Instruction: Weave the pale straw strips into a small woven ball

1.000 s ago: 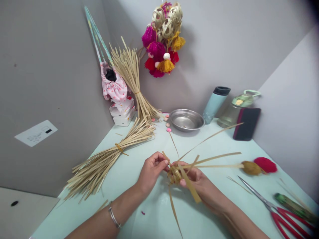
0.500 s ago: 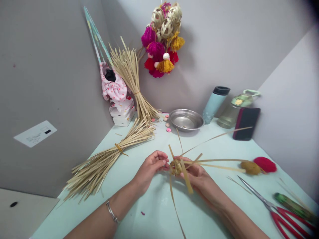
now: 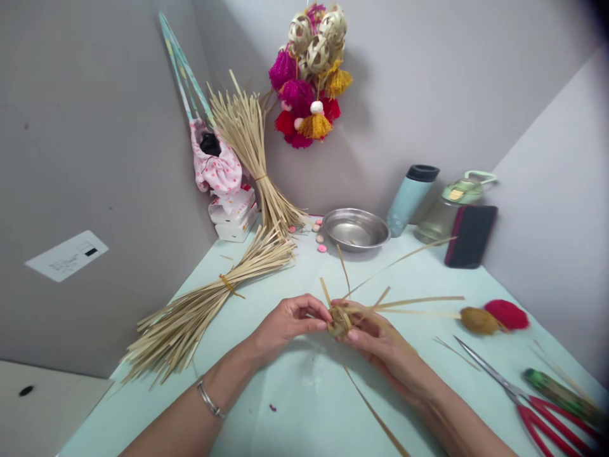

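Note:
A small woven ball of flat straw-coloured strips [image 3: 339,322] is held between both hands above the pale green table [image 3: 295,393]. Loose strip ends stick out from it to the back, the right and toward me. My right hand [image 3: 375,339] is closed around its right side, thumb on the near face. At its left edge, the thumb and fingertips of my left hand [image 3: 299,317] pinch together; the bit of strip between them is mostly hidden. A bracelet [image 3: 209,398] circles my left wrist.
Tied strip bundles [image 3: 209,304] lie at the left. Red-handled scissors [image 3: 518,393], a green-handled tool [image 3: 561,393] and yarn balls [image 3: 507,315] are at the right. Behind stand a metal bowl [image 3: 356,230], a tumbler [image 3: 413,200], a bottle [image 3: 438,216] and a phone [image 3: 471,237]. Tasselled woven balls [image 3: 311,76] hang on the wall.
My left hand has moved right, onto the woven ball's left edge. The strip over its near side has swung away to the right, and the strip hanging toward me has shifted right.

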`<state>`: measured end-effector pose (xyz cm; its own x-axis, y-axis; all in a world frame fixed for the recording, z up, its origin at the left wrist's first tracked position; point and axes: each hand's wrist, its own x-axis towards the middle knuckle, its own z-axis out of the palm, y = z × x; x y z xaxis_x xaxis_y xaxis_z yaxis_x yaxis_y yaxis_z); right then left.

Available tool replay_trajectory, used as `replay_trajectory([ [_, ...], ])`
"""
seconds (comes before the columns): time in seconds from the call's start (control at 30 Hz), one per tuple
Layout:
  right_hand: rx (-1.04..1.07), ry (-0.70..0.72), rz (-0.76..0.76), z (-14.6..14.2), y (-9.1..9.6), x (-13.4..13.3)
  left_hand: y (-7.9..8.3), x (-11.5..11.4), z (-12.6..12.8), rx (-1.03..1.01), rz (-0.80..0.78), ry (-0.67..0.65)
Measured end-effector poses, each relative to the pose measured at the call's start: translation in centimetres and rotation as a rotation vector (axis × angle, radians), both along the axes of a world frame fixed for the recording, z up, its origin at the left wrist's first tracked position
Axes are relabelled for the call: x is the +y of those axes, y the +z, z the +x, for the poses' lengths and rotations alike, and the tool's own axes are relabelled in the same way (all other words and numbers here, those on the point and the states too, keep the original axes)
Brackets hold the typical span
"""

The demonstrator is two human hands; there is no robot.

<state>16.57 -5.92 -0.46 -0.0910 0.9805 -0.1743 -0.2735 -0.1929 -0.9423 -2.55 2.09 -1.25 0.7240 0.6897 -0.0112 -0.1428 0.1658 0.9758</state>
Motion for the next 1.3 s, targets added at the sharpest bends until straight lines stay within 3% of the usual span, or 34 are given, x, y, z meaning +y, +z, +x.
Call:
replay_trajectory([
  [0.2,-0.011,0.004,-0.023,-0.1,0.2,0.0,0.0,0.2,0.0,0.002,0.102,0.017],
  [0.6,-0.019,0.030,0.018,-0.1,0.5,0.1,0.1,0.2,-0.1,0.012,0.133,-0.023],
  [0.87,-0.006,0.010,-0.002,-0.4,0.0,0.3,0.1,0.0,0.1,0.030,0.149,0.041],
  [1.3,-0.144,-0.085,0.040,-0.4,-0.7,0.4,0.2,-0.6,0.5,0.005,0.057,0.113],
])
